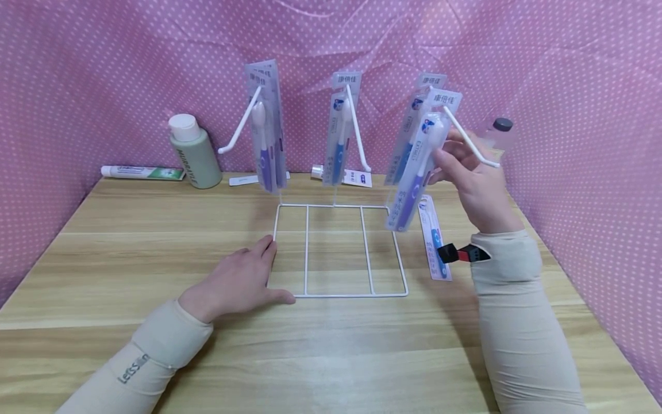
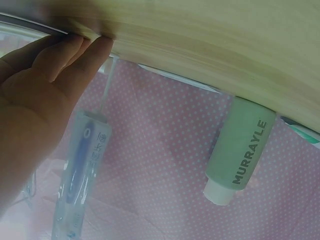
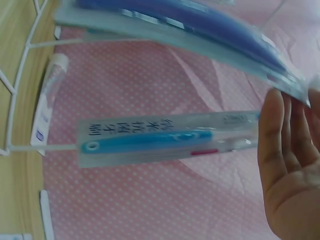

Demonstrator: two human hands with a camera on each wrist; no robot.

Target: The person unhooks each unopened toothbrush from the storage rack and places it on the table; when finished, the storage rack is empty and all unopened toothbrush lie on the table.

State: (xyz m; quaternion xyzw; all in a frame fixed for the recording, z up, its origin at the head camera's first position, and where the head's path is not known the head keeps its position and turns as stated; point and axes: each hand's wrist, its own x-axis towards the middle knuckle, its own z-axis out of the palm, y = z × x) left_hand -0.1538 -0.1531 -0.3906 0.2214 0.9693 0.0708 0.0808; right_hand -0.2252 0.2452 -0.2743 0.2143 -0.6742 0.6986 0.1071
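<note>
My right hand [image 1: 478,187] pinches the edge of a packaged purple toothbrush [image 1: 410,198], which hangs tilted, its card top at the right hook [image 1: 470,137] of a white wire rack [image 1: 351,296]. Behind it on that side hangs a packaged blue toothbrush [image 3: 150,141]. At the rack's left front corner my left hand [image 1: 240,282] rests with fingers extended, fingertips on the side wire and thumb at the front wire. Packaged purple toothbrushes [image 1: 265,161] hang on the left hook, and a packaged blue toothbrush [image 1: 338,152] on the middle one.
Another packaged blue toothbrush [image 1: 428,224] lies right of the rack. Along the back stand a green bottle [image 2: 245,145] and a dark-capped clear bottle [image 1: 501,129], with toothpaste tubes [image 1: 142,172] lying there. Pink dotted cloth [image 1: 579,144] borders the wooden table [image 1: 331,356].
</note>
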